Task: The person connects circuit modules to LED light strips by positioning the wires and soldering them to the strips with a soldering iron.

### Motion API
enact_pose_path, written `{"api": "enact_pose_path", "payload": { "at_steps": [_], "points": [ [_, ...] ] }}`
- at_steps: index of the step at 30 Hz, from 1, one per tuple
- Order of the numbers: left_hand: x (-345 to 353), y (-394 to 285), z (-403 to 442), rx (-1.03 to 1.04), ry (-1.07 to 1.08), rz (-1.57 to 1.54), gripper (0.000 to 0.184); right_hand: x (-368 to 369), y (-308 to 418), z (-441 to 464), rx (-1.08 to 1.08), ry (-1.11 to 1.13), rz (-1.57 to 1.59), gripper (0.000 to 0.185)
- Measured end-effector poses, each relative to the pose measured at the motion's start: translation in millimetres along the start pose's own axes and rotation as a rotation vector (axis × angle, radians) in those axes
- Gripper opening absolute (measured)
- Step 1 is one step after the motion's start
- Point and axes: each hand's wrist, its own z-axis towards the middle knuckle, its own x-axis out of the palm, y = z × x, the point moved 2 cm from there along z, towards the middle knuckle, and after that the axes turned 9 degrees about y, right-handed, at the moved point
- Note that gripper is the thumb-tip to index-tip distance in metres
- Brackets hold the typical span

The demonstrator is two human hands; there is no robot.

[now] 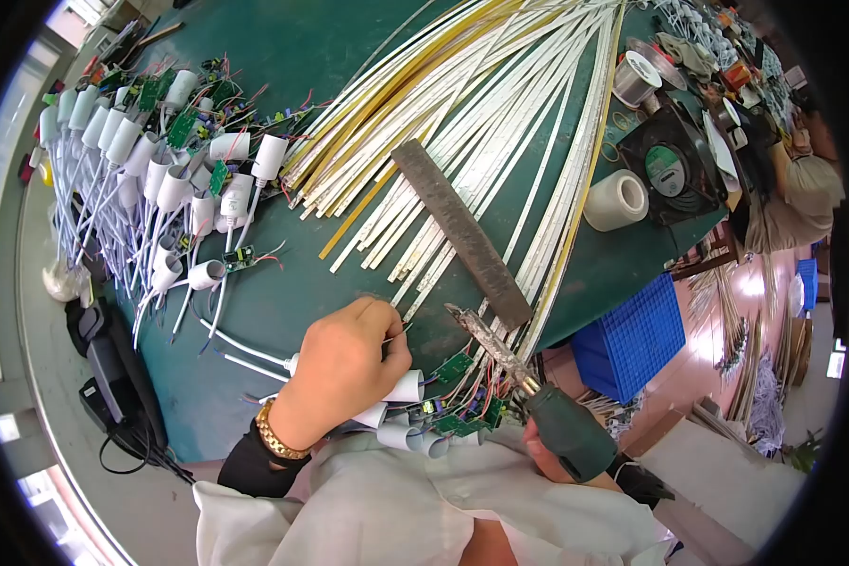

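Observation:
My right hand [543, 451] grips the dark green handle of a soldering iron [500, 351]. The iron's crusted tip points up and left, close to the ends of the long white LED strips [500, 141]. My left hand [349, 354], with a gold watch band on the wrist, is pinched closed near those strip ends; whatever thin thing its fingertips hold is too small to name. Beneath and between the hands lie white lamp bases [401, 436] with green circuit boards [455, 366] and wires. A dark metal bar [462, 231] rests across the strips.
Many white lamp bases with cables [123, 141] are heaped at the left of the green table [283, 28]. To the right are a white roll [616, 200], a black fan [672, 165] and a solder spool [637, 77]. A blue crate [629, 338] stands beyond the table edge.

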Motion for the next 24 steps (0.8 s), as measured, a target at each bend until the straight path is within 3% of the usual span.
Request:
{"api": "enact_pose_path", "payload": {
  "at_steps": [2, 4, 8, 10, 14, 16, 17, 19, 22, 24],
  "points": [
    [5, 0, -1, -0.023, -0.045, 0.034, 0.016, 1, 2, 4, 0.031, 0.008, 0.055, 0.039],
    [7, 0, -2, -0.102, -0.116, 0.006, 0.015, -2, 9, 12, -0.119, -0.067, 0.064, 0.037],
    [4, -1, 0, -0.131, -0.082, -0.007, 0.014, -5, 29, 22, -0.003, -0.038, 0.198, 0.028],
    [3, -2, 3, -0.077, -0.047, 0.038, 0.013, -8, 36, 29, 0.206, 0.078, 0.736, 0.021],
    [3, 2, 5, -0.081, -0.014, 0.028, 0.012, -24, 53, 38, 0.031, 0.180, 0.389, 0.022],
    [3, 2, 6, -0.105, -0.010, 0.019, 0.011, -7, 29, 27, 0.625, 0.098, 1.497, 0.020],
    [2, 2, 6, -0.107, -0.010, 0.019, 0.011, -4, 23, 25, 0.626, 0.100, 1.497, 0.020],
    [2, 1, 7, -0.122, -0.001, 0.019, 0.011, -4, 19, 25, 0.127, 0.151, 0.375, 0.022],
    [2, 2, 7, -0.132, 0.012, 0.010, 0.012, 7, 4, 18, -0.025, 0.103, 0.106, 0.028],
    [2, 3, 8, -0.135, 0.019, 0.003, 0.012, 3, 7, 23, -0.062, 0.088, 0.108, 0.029]
  ]
}}
